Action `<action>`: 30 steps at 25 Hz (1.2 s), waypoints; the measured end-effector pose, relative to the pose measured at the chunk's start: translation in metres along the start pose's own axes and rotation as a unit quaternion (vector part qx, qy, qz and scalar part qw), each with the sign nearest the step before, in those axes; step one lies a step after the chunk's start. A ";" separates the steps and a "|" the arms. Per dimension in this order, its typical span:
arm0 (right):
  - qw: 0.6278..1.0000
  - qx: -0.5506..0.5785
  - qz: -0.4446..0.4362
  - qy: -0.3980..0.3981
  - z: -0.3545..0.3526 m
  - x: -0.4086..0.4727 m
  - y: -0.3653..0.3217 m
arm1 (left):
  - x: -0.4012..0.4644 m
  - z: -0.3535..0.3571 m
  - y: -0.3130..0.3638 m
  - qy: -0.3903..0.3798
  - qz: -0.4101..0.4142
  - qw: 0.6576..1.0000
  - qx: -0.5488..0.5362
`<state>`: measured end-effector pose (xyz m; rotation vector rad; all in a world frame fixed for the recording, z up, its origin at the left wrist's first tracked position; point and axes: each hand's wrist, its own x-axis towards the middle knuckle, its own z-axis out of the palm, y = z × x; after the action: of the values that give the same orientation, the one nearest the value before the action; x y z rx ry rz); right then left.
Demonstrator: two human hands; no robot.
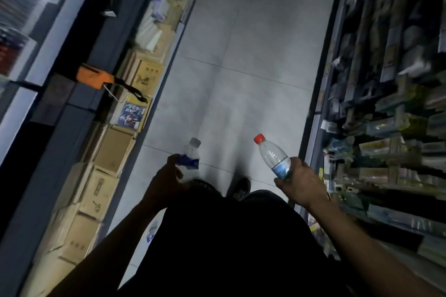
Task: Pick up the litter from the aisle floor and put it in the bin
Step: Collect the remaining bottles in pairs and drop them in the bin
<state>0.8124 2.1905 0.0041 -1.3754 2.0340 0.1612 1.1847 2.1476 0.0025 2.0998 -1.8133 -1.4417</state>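
My right hand (298, 182) grips an empty clear plastic bottle with a red cap (271, 155) by its lower half, held up over the aisle floor. My left hand (167, 177) holds a second clear bottle with a blue label (191, 155), cap pointing away from me. Another small bottle-like piece of litter (152, 231) shows on the floor beside my left leg, partly hidden and blurred. No bin is in view.
The grey tiled aisle floor (241, 55) runs ahead between two shelf units. Stacked cardboard boxes (106, 166) line the left shelf base; an orange tool (95, 77) sticks out above them. Packaged goods (386, 128) fill the right shelves. My shoe (242, 188) is below.
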 end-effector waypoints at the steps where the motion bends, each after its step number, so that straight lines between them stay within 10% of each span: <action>1: 1.000 0.000 -0.004 0.004 -0.007 0.012 -0.002 | 0.005 0.000 0.005 -0.006 -0.008 1.000 0.000; 13: 0.999 -0.007 -0.015 0.033 -0.147 0.222 -0.068 | 0.189 -0.065 0.093 -0.027 -0.056 0.998 -0.005; 30: 0.969 0.145 0.194 0.043 -0.371 0.463 0.005 | 0.585 -0.166 0.473 -0.063 0.155 0.979 0.117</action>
<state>0.5366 1.6652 0.0167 -0.8096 2.2772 -0.0291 0.8664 1.4462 -0.0011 1.7360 -2.3347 -1.3663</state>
